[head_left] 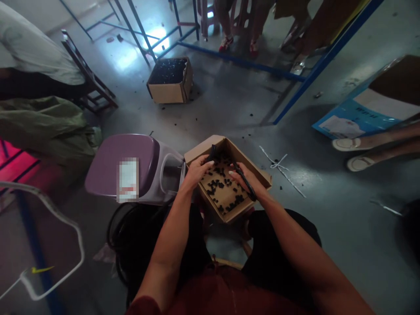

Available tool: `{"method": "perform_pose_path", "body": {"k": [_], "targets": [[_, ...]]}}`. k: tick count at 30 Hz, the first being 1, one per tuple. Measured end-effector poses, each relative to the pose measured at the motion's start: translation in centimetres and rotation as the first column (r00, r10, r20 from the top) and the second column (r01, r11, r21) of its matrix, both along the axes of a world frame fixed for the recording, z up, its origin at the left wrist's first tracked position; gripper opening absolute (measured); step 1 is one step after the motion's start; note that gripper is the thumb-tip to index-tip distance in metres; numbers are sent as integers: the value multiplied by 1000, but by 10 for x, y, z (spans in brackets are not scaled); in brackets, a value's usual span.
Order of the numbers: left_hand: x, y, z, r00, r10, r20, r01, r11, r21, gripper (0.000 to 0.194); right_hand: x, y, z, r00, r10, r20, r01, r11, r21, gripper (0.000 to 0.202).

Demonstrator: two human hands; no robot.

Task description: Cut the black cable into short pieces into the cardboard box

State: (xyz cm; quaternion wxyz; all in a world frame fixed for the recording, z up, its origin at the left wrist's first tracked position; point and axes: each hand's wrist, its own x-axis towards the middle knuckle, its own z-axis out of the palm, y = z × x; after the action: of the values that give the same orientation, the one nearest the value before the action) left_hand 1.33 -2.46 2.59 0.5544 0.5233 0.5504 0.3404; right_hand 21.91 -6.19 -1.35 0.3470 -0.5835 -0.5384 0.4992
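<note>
Over a shallow cardboard box (pixel 257 172) on the floor between my knees, both my hands are at work. My left hand (pixel 197 171) is closed on a short black strip (pixel 213 151), its thumb and fingers pinching it near the box's left side. In my right hand (pixel 248 178) is a long black hand tool (pixel 242 175), slanting from the fingers down past the palm; it looks like cutters, but its tip is hard to make out. Small black pieces (pixel 236 202) lie scattered over the box bottom. My hands are apart from each other.
Left of the box stands a purple-topped stool (pixel 127 151) with a pale paper on it. Another box (pixel 167 92) full of black bits sits ahead, near a blue metal frame (pixel 241 63). A blue package (pixel 364 103) and a person's feet (pixel 356 153) are at right.
</note>
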Motion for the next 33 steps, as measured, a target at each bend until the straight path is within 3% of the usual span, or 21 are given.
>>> {"method": "perform_pose_path", "body": {"k": [5, 11, 14, 17, 22, 28, 33], "targets": [[3, 2, -3, 1000, 1, 4, -1, 1000, 12, 36, 9, -4, -4, 999, 25, 43, -24, 1000, -16, 35], [12, 6, -12, 997, -61, -38, 62, 998, 24, 37, 23, -9, -9, 967, 130, 220, -131, 991, -12, 38], [17, 8, -19, 990, -68, -120, 74, 996, 44, 41, 28, -13, -9, 931, 209, 299, -214, 977, -15, 42], [18, 9, -24, 964, -149, -221, 166, 984, 59, 41, 33, -15, -10, 901, 262, 347, -266, 963, -36, 46], [19, 10, -27, 922, -226, -314, 263, 961, 81, 40, 40, -21, -13, 864, 289, 412, -278, 957, -87, 47], [27, 10, -25, 897, -294, -331, 313, 950, 2, 41, 34, -25, -8, 841, 336, 425, -303, 942, -146, 47], [25, 11, -27, 907, -292, -305, 293, 955, -42, 43, 31, -24, -3, 832, 355, 427, -306, 935, -180, 45]]}}
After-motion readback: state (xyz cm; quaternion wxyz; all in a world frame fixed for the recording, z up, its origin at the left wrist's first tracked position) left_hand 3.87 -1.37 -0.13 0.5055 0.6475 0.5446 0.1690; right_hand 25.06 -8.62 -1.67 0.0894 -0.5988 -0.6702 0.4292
